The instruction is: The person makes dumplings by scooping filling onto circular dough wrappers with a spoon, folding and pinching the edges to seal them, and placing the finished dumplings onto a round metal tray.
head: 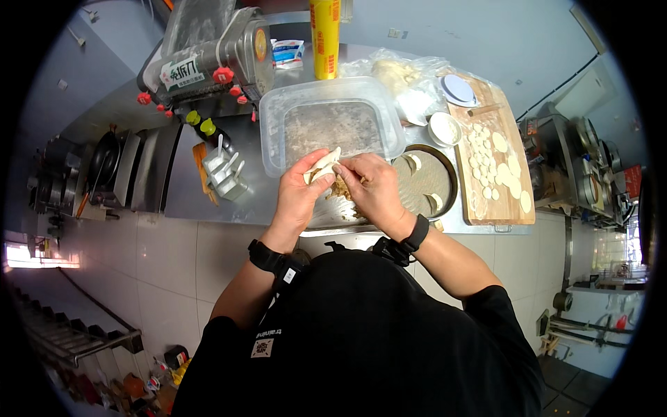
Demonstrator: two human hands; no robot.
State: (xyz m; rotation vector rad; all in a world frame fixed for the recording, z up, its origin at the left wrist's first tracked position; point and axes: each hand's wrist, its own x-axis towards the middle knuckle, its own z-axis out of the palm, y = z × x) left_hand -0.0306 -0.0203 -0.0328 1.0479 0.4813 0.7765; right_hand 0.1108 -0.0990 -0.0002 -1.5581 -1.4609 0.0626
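A partly folded dumpling (325, 164) of pale dough is held up between both hands. My left hand (301, 188) cradles it from the left, and some brown filling shows at its near end. Thumb and fingers of my right hand (369, 183) pinch its edge from the right. Below the hands lies chopped brown filling (341, 192) in a shallow metal tray (333, 231), partly hidden by them. Just right of my right hand is a round steamer (430, 180), where two shaped dumplings (434, 201) rest apart on the mesh liner.
A wooden board (474, 211) on the right carries dough pieces (482, 164) and flat wrappers (510, 180). A white bowl (444, 129) stands beside it. Beyond the hands is a clear plastic bin (333, 86); seasoning boxes (225, 174) and a dough-rolling machine (208, 68) are left.
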